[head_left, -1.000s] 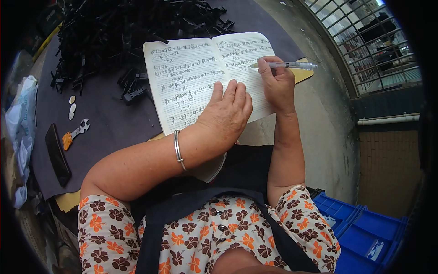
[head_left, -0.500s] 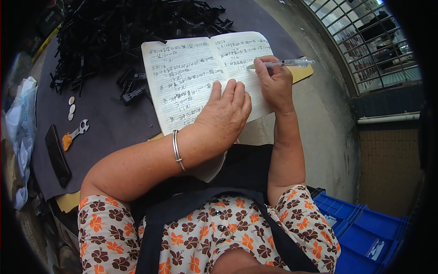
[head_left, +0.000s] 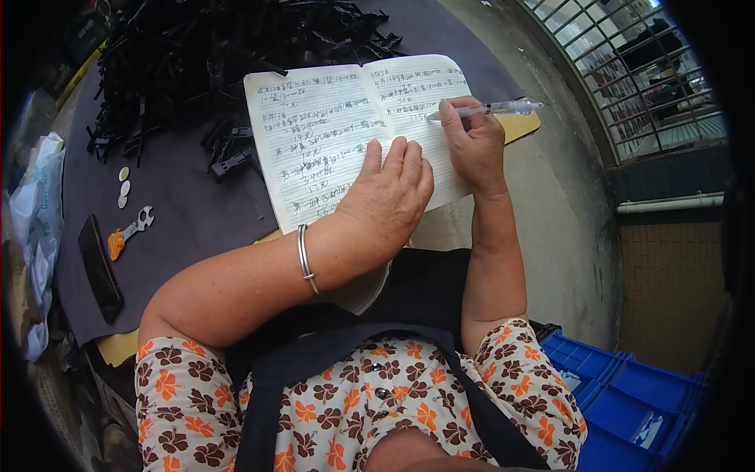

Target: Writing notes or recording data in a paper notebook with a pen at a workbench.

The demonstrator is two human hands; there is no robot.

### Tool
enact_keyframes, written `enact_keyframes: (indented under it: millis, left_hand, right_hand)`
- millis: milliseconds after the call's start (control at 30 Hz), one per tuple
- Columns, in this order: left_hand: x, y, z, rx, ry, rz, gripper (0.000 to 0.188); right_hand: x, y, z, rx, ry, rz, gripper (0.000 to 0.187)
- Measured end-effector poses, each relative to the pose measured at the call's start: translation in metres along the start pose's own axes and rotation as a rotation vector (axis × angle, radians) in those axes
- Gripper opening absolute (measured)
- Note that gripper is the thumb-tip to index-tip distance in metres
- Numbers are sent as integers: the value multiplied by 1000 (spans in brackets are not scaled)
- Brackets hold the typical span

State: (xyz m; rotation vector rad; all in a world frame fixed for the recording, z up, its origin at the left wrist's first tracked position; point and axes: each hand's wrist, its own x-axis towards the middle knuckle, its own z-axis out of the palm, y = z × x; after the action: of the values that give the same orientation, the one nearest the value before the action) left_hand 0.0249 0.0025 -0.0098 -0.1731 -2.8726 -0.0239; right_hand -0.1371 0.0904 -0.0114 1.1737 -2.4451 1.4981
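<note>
An open lined notebook (head_left: 314, 134) with handwriting on both pages lies at the near edge of the table, partly overhanging it. My left hand (head_left: 389, 193) rests flat across its lower middle, fingers extended over the pages near the fold; a silver bangle circles that wrist. In my right hand (head_left: 476, 145) a clear-barrelled pen (head_left: 511, 107) is pinched between thumb and fingers. Its tip meets the right page beside the lowest written line there. My palm covers part of the lower pages.
Black plastic parts (head_left: 228, 47) are heaped over the far side of the dark-covered table (head_left: 181, 212). At left lie a black phone-like slab (head_left: 100, 267), a small metal wrench (head_left: 140, 222) and several pale discs (head_left: 123, 187). Blue crates (head_left: 637, 401) stand low at right.
Almost nothing differs. The pen tip has shifted very slightly on the right page, with a little more writing there; my left hand stays put.
</note>
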Motion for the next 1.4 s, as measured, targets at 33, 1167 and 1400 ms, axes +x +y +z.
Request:
enact_keyframes:
  millis: [33, 1167, 1400]
  left_hand:
    - [0, 0, 2, -3, 2, -4, 59]
    - [1, -1, 1, -24, -17, 27, 82]
    - [0, -2, -1, -41, -16, 24, 74]
  right_hand:
    - [1, 1, 2, 4, 41, -51, 19]
    - [-3, 11, 2, 382, 108, 4, 18]
    - [-3, 12, 4, 337, 109, -14, 18]
